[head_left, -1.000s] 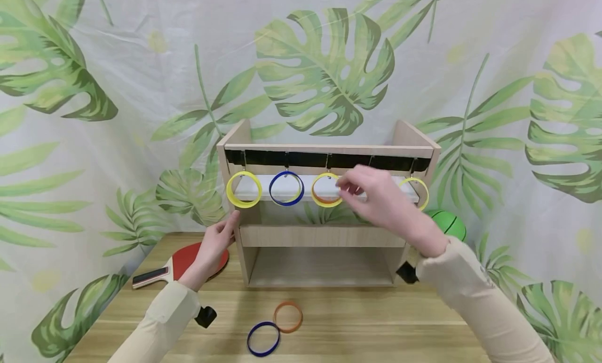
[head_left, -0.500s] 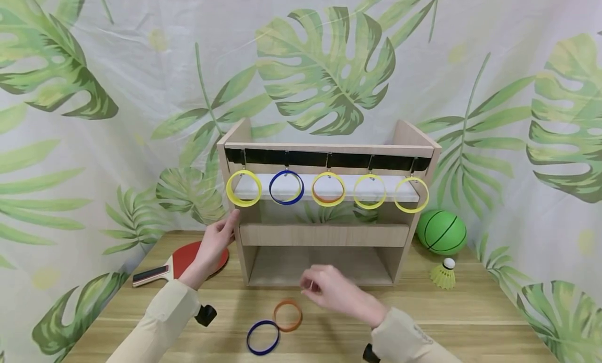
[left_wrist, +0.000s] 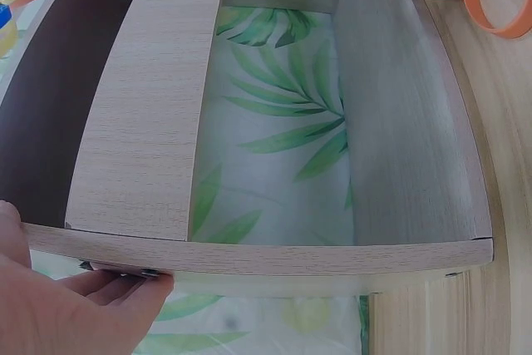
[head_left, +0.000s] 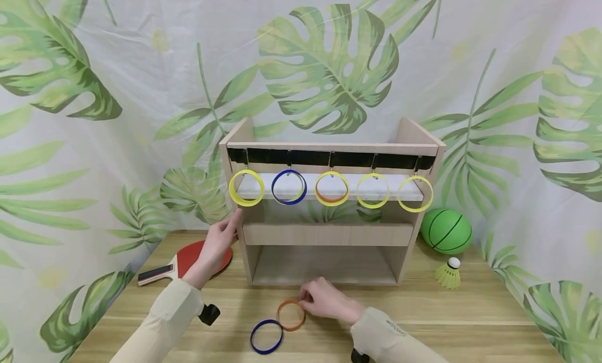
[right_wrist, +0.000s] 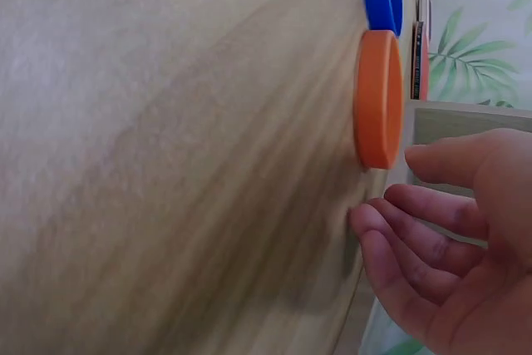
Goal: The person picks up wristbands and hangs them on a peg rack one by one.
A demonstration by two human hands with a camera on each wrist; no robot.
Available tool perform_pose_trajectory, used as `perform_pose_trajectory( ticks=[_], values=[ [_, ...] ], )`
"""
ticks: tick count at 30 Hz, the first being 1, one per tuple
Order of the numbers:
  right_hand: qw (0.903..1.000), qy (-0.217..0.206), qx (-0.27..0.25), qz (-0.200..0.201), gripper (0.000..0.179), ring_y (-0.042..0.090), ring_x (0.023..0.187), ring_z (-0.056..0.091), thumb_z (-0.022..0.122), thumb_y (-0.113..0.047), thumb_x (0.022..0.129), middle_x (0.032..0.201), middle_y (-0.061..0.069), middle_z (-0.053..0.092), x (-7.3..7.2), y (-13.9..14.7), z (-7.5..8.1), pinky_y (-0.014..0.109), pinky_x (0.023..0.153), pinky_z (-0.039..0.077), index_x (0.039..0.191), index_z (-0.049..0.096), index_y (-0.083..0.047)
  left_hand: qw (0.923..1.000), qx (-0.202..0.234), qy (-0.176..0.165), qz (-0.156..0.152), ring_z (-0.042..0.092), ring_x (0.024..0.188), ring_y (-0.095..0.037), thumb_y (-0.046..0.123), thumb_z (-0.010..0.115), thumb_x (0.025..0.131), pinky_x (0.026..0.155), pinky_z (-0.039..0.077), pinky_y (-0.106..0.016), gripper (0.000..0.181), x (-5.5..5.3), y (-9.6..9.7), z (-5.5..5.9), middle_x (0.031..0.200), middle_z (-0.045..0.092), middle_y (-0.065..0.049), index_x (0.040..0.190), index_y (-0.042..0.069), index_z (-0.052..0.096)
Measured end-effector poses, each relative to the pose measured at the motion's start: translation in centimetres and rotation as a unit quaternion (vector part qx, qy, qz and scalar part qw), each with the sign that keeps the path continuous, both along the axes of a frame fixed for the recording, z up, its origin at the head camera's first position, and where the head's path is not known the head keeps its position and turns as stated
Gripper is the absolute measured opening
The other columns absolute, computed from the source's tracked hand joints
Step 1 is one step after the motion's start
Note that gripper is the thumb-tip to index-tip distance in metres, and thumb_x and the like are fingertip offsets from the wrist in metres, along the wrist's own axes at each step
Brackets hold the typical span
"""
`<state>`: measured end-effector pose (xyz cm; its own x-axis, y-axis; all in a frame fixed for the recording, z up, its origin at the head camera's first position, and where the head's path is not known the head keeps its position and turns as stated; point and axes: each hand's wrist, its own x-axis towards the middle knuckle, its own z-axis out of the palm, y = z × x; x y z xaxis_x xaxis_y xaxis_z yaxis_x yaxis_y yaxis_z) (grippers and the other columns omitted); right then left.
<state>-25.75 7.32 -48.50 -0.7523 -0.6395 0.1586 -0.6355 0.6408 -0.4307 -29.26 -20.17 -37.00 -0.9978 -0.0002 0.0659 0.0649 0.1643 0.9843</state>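
My left hand point(head_left: 220, 240) grips the side panel of the small wooden shelf point(head_left: 329, 235), with thumb and fingers on either side of its edge in the left wrist view. Over the table, my right hand point(head_left: 327, 300) is beside an orange silicone wristband point(right_wrist: 379, 99), thumb and fingers apart and nothing between them. Against that band lies a dark blue wristband point(head_left: 266, 337). From hooks on the shelf's black strip point(head_left: 308, 158) hang several yellow wristbands point(head_left: 415, 210); a blue wristband point(head_left: 274, 193) shares the second hook from the left, and an orange band shares the middle one.
Left of the shelf lies a red table tennis bat point(head_left: 188, 258). A green ball point(head_left: 446, 231) and a yellow shuttlecock point(head_left: 449, 274) are on the table at the right. A leaf-patterned cloth point(head_left: 141, 91) hangs behind.
My right hand has left a yellow band on the fourth hook and come down to the table beside the orange wristband. The left hand has kept its place on the shelf.
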Motion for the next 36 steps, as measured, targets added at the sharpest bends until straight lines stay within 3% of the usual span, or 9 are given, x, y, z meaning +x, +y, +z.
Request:
perform_pose_trajectory(
  ticks=[5,10,14,21,26,28,31,36],
  values=[
    [0.9999,-0.011,0.001,-0.004,0.008,-0.006,0.055,0.043,0.073,-0.013,0.09,0.068,-0.005,0.062,0.0,-0.4,-0.1,0.007,0.05,0.04,0.083,0.071,-0.009,1.0,0.001,0.001,0.0,0.04,0.142,-0.021,0.063,0.05,0.095,0.119,0.04,-0.045,0.056,0.0,0.1,0.0,0.149,0.041,-0.01,0.07,0.015,0.038],
    [0.9999,0.008,0.007,0.002,0.006,-0.006,0.057,0.044,0.074,-0.008,0.086,0.068,-0.004,0.064,0.0,-0.3,-0.3,0.006,0.05,0.04,0.082,0.07,-0.008,1.0,0.003,0.003,-0.002,0.04,0.141,-0.022,0.063,0.049,0.096,0.118,0.041,-0.045,0.056,-0.1,0.3,0.2,0.147,0.042,-0.012,0.069,0.014,0.039],
    [0.9997,0.022,-0.01,0.008,0.006,-0.004,0.061,0.049,0.071,0.0,0.084,0.074,0.001,0.068,0.1,-0.1,-0.2,0.007,0.054,0.043,0.083,0.07,-0.006,1.0,0.007,0.004,-0.001,0.039,0.144,-0.024,0.061,0.05,0.096,0.119,0.04,-0.045,0.055,-0.1,0.4,0.4,0.152,0.04,-0.012,0.07,0.014,0.041],
    [0.9987,0.032,-0.04,0.005,0.008,-0.001,0.07,0.061,0.067,0.0,0.087,0.081,0.003,0.074,0.6,1.0,0.7,0.007,0.062,0.049,0.087,0.072,-0.006,0.9999,0.012,-0.004,-0.002,0.036,0.145,-0.023,0.059,0.05,0.097,0.12,0.038,-0.046,0.054,0.1,0.4,0.4,0.153,0.038,-0.011,0.071,0.013,0.042],
    [0.9959,0.067,-0.057,0.018,0.008,0.0,0.069,0.061,0.067,0.002,0.087,0.08,0.003,0.072,1.7,2.5,3.5,0.007,0.061,0.05,0.086,0.07,-0.006,0.9999,0.004,-0.013,0.004,0.038,0.142,-0.021,0.062,0.05,0.096,0.12,0.039,-0.045,0.056,0.1,0.4,0.3,0.15,0.039,-0.009,0.074,0.011,0.044],
    [0.9937,0.089,-0.064,0.023,0.008,0.0,0.069,0.06,0.067,0.002,0.086,0.079,0.003,0.071,2.2,3.1,5.1,0.006,0.06,0.049,0.086,0.069,-0.005,0.9999,0.001,-0.011,0.004,0.036,0.145,-0.023,0.061,0.049,0.097,0.12,0.038,-0.046,0.056,0.1,0.3,0.4,0.156,0.036,-0.01,0.085,0.007,0.055],
    [0.9884,0.132,-0.072,0.024,0.008,0.001,0.068,0.06,0.068,0.002,0.086,0.079,0.002,0.069,2.8,4.2,7.8,0.006,0.059,0.049,0.086,0.069,-0.006,1.0,0.0,-0.007,0.002,0.035,0.146,-0.024,0.061,0.048,0.097,0.12,0.037,-0.046,0.059,0.1,0.3,0.4,0.159,0.034,-0.011,0.098,0.003,0.06],
    [0.9712,0.213,-0.104,0.024,0.011,0.005,0.069,0.061,0.072,0.003,0.083,0.079,0.002,0.069,3.8,6.3,12.9,0.008,0.06,0.052,0.086,0.068,-0.006,1.0,-0.001,-0.005,0.0,0.036,0.146,-0.024,0.062,0.049,0.096,0.12,0.038,-0.046,0.055,-0.1,0.2,0.2,0.158,0.034,-0.01,0.088,0.009,0.058]
  ],
)
